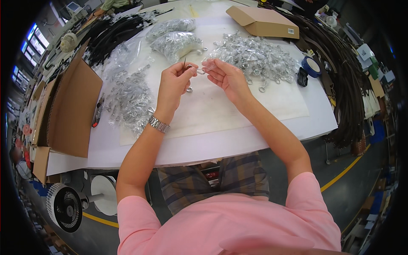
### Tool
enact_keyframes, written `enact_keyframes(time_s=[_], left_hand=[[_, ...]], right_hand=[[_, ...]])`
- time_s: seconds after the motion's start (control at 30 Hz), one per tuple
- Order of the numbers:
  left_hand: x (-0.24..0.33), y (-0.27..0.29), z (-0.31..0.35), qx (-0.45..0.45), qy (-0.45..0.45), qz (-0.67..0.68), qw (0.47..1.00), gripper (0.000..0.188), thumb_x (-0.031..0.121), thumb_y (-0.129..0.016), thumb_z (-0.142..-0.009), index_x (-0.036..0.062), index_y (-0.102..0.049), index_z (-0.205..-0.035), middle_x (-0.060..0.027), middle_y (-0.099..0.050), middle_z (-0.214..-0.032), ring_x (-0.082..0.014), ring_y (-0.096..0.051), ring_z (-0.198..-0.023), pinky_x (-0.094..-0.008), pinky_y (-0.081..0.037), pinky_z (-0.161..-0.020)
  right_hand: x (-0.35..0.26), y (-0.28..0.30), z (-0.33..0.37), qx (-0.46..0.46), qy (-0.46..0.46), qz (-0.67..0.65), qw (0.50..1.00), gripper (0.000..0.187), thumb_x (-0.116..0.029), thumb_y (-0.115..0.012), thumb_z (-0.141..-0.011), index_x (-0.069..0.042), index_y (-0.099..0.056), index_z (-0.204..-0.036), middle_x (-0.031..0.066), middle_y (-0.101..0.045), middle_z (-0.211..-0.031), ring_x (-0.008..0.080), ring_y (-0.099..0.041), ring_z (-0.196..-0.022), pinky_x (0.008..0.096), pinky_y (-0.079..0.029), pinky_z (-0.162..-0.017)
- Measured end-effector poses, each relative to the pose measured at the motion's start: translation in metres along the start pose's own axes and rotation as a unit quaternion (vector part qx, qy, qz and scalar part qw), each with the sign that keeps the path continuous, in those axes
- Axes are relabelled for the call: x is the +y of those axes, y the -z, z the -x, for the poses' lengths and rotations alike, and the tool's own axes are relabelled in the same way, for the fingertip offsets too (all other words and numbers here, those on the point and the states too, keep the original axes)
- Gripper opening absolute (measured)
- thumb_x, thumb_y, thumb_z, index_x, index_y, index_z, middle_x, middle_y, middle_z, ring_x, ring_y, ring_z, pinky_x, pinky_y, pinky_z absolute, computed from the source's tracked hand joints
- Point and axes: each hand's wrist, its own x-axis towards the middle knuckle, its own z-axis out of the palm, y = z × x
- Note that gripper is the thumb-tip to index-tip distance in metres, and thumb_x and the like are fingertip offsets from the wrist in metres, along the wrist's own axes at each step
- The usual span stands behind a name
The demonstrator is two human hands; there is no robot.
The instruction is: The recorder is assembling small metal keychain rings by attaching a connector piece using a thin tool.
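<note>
My left hand (173,85) pinches a small silver metal snap hook (200,72) between thumb and fingers over the middle of the table. A thin dark pointed thing (184,62) sticks up from the same hand; its lower part is hidden. My right hand (233,81) faces it closely, thumb and forefinger closed on a crumpled clear plastic wrapper (208,64). The other fingers of that hand curl loosely near the hook. On the white sheet just below the left fingers lies a metal ring end (189,89), partly covered by the hand.
Wrapped metal hooks are heaped at right (255,57) and left (131,97). Full plastic bags (176,44) lie behind my hands. A cardboard box (74,110) stands left, a flatter carton (265,23) at the back. Blue tape (311,66) and dark straps (346,100) lie right.
</note>
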Motion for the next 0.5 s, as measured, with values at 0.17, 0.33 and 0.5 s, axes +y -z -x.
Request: enact_keyframes(time_s=[0.17,0.33,0.5], left_hand=[[-0.0038,-0.003,0.0005,0.019,-0.027,-0.057,0.998,0.019,0.012,-0.067,-0.095,-0.0027,-0.069,-0.107,-0.0055,-0.072,-0.086,0.0004,-0.039,-0.051,-0.0173,-0.026,-0.044],[0.0002,-0.0007,0.0003,0.028,-0.043,-0.073,0.996,0.02,0.014,-0.067,-0.096,-0.0028,-0.069,-0.107,-0.0086,-0.075,-0.09,0.0006,-0.039,-0.05,-0.0168,-0.028,-0.044],[0.0001,-0.0046,-0.0002,0.034,-0.039,-0.08,0.995,0.021,0.013,-0.066,-0.096,-0.0023,-0.067,-0.111,-0.0075,-0.076,-0.09,0.001,-0.039,-0.05,-0.0165,-0.028,-0.044]], right_hand=[[0.0009,0.0005,0.0009,-0.002,0.012,0.018,1.0,0.033,-0.029,-0.059,-0.103,-0.003,-0.066,-0.122,0.0085,-0.073,-0.117,0.0176,-0.068,-0.11,0.032,-0.051,-0.098],[-0.0027,-0.0029,0.0022,-0.005,0.021,0.018,1.0,0.035,-0.028,-0.059,-0.103,-0.001,-0.065,-0.124,0.0092,-0.073,-0.116,0.0165,-0.069,-0.106,0.0315,-0.052,-0.097],[-0.0001,-0.0014,0.0007,-0.013,0.017,0.023,1.0,0.037,-0.028,-0.059,-0.103,-0.001,-0.065,-0.126,0.0098,-0.073,-0.116,0.0169,-0.069,-0.108,0.0303,-0.053,-0.097]])
